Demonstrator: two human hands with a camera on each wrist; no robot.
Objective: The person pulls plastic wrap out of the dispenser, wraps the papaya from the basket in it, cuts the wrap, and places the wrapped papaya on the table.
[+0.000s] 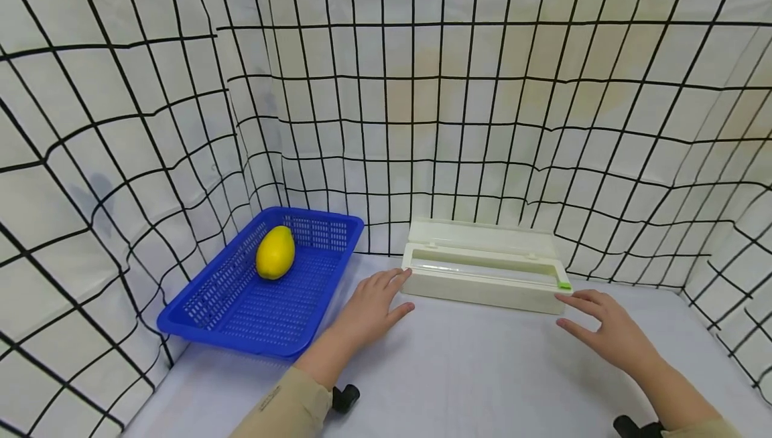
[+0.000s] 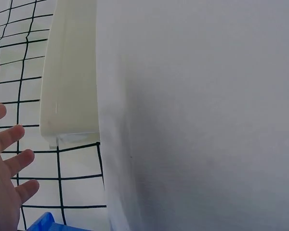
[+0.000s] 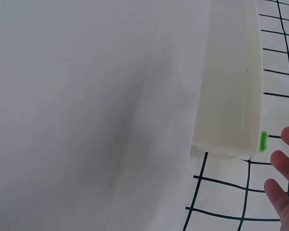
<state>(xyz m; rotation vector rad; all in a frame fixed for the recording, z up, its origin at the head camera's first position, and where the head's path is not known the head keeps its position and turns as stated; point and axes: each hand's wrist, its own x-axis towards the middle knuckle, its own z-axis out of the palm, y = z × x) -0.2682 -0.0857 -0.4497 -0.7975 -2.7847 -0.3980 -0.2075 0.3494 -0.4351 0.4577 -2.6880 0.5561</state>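
Note:
A long cream-white cling film dispenser (image 1: 482,293) stands at the back of the table with its lid (image 1: 482,237) raised. Inside it lies a roll of clear film (image 1: 482,272), and a small green slider (image 1: 564,285) sits at its right end. My left hand (image 1: 376,307) is at the dispenser's left end, fingers extended and spread, holding nothing. By the right end is my right hand (image 1: 609,331), its fingers and thumb apart, also holding nothing. Each wrist view shows the dispenser's front face (image 2: 72,72) with spread fingertips (image 3: 279,163) beside its end.
To the left, a blue plastic basket (image 1: 328,277) holds a yellow lemon (image 1: 275,252). Black wire grid panels (image 1: 413,123) backed with white cloth enclose the back and both sides. White cloth (image 1: 482,371) covers the table in front of the dispenser.

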